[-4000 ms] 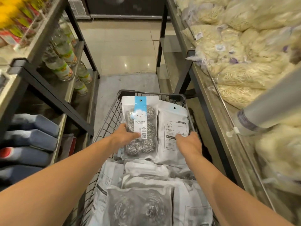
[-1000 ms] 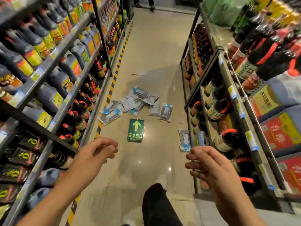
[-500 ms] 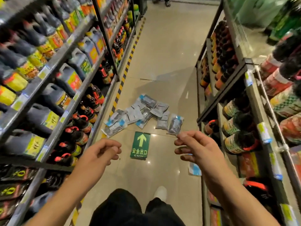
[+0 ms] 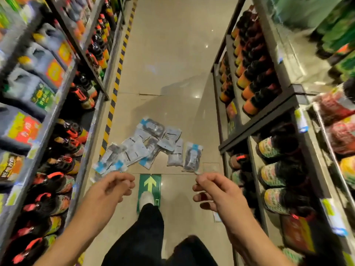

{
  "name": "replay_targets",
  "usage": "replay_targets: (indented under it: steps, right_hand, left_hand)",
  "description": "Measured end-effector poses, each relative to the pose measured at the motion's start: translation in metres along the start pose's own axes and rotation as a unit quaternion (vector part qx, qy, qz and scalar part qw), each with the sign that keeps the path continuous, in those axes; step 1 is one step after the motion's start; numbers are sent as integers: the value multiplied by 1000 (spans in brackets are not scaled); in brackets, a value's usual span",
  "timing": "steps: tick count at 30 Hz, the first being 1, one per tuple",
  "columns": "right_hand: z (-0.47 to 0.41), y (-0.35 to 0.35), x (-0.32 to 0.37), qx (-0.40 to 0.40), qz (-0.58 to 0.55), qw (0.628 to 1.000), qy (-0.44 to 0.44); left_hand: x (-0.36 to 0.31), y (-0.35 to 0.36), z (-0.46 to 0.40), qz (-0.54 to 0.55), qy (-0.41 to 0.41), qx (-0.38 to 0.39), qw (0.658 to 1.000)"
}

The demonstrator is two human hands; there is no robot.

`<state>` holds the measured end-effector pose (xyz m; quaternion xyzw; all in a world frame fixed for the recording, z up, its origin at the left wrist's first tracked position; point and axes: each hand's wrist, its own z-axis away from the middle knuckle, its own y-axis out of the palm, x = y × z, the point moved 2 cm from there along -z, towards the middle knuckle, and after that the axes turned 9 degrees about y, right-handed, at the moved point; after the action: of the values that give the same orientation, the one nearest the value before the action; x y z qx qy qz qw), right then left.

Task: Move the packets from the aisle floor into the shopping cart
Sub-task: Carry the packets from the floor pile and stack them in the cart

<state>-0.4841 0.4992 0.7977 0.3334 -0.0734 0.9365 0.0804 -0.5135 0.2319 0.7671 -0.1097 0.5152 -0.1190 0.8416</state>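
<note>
Bottle-stocked shelves (image 4: 63, 104) flank a green arrow sign (image 4: 150, 184).

I count roughly nine packets (image 4: 151, 145) in one overlapping heap on the floor (image 4: 172, 64); the overlap keeps me from an exact number. One green arrow sign (image 4: 150, 182), two shelf racks (image 4: 255, 120), one white shoe (image 4: 146, 198).

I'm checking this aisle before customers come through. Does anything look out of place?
Yes. A heap of packets lies scattered on the aisle floor, overlapping at odd angles, just beyond the green arrow sign. One more packet lies by the right shelf's foot. Both the left hand and right hand hold nothing.
</note>
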Motion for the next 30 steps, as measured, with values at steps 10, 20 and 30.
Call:
replay_targets:
  steps: [10, 20, 30]
  right_hand:
    - [-142, -36, 50, -27, -72, 995, 64]
    - [-421, -62, -21, -68, 12, 991, 111]
    - [-702, -60, -192, -124, 95, 971, 183]
  left_hand:
    - [-46, 87, -182, -83, 12, 127, 988]
    - [84, 248, -367, -79, -92, 142, 982]
    - [333, 405, -537, -112, -200, 146, 962]
